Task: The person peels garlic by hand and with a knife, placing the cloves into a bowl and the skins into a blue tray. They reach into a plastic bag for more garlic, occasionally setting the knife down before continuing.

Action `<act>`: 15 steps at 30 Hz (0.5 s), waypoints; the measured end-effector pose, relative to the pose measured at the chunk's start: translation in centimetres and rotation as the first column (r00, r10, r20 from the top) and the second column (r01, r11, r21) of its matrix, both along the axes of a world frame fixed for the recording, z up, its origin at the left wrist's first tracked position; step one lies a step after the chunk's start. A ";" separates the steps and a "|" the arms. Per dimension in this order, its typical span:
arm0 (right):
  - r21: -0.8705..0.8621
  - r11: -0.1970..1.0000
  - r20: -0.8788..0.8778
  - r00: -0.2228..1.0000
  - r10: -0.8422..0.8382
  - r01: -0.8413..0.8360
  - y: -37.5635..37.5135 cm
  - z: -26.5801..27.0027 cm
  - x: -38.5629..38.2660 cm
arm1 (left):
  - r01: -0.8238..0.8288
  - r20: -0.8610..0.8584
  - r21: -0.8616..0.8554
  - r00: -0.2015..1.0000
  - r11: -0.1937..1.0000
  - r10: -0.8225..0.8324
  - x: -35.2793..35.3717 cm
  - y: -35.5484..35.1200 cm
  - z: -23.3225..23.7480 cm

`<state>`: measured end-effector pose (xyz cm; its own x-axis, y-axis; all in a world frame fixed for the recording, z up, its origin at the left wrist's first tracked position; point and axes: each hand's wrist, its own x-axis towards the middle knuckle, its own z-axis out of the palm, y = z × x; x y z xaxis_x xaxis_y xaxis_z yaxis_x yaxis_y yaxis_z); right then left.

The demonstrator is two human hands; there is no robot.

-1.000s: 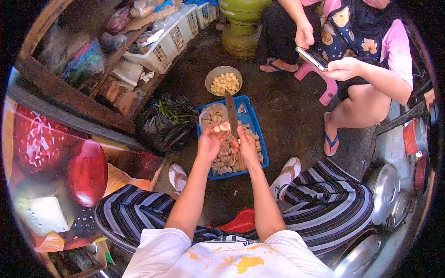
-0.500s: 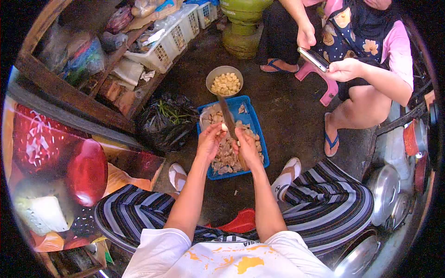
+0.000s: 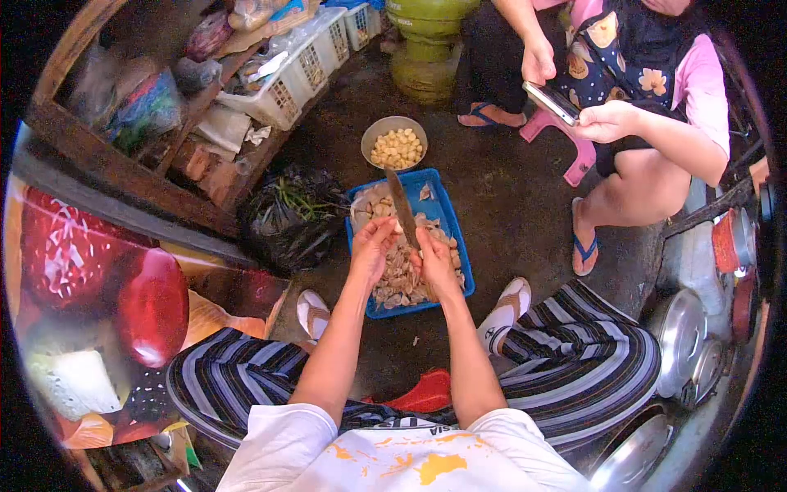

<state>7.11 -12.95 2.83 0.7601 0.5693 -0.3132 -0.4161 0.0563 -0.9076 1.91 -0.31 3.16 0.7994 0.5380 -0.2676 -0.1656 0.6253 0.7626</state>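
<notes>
Above the blue tray (image 3: 443, 197) on the floor (image 3: 512, 213), the left hand (image 3: 371, 250), nearly closed, pinched a pale clove (image 3: 398, 227), and the right hand (image 3: 437, 260) curled around the knife (image 3: 401, 202). The knife pointed toward the tray's far edge, just beyond which stood a bowl (image 3: 393, 122) of peeled cloves (image 3: 398, 149).

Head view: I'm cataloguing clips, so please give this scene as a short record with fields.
left hand grip: small pale piece at the fingertips
right hand grip: knife, tip pointing forward
blue tray: what looks like garlic, beneath the hands
bowl: pale pieces, beyond the tray
black bag: left of the tray
other person: holding a phone, upper right
</notes>
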 end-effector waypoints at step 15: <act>0.027 0.993 -0.178 0.978 -0.111 0.117 -0.3 0.6 0.3 | 0.007 0.097 -0.098 0.995 0.995 0.002 1.1 -1.0 -3.5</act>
